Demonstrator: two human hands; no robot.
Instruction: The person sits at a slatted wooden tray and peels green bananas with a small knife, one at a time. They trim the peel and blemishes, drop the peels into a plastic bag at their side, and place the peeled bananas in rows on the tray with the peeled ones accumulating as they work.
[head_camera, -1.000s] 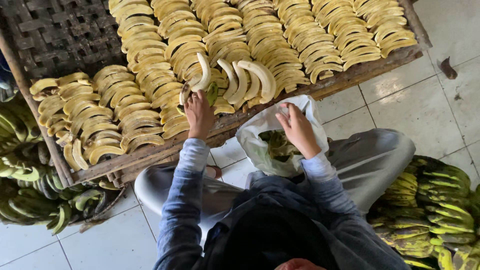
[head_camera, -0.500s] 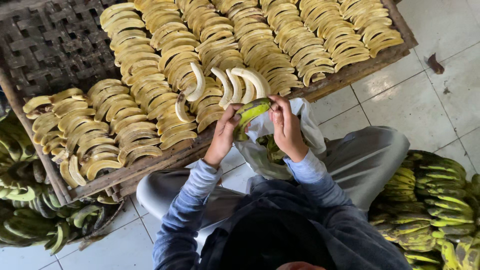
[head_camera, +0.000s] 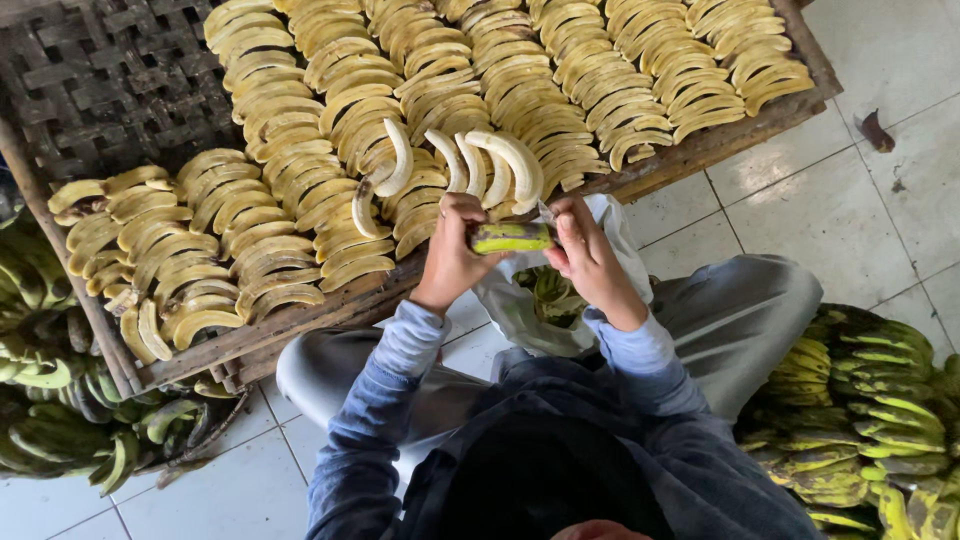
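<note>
Closest to the camera sits the person, with a dark hood and blue-grey sleeves, on a white tiled floor (head_camera: 820, 210). On the person's right lies a heap of unpeeled green-yellow bananas (head_camera: 860, 420), and on the left another heap of green bananas (head_camera: 60, 420). Between the knees stands a white plastic bag (head_camera: 545, 300) with green peels inside. Just above the bag both hands hold one green banana (head_camera: 512, 238) lying crosswise: the left hand (head_camera: 452, 245) is closed around its left end, and the right hand (head_camera: 585, 250) grips its right end with the fingers curled. Beyond the hands lies a woven bamboo tray (head_camera: 120, 80) in a wooden frame, covered with rows of peeled yellow bananas (head_camera: 400, 90); a few paler peeled bananas (head_camera: 490, 165) lie loose on top, near the hands.
</note>
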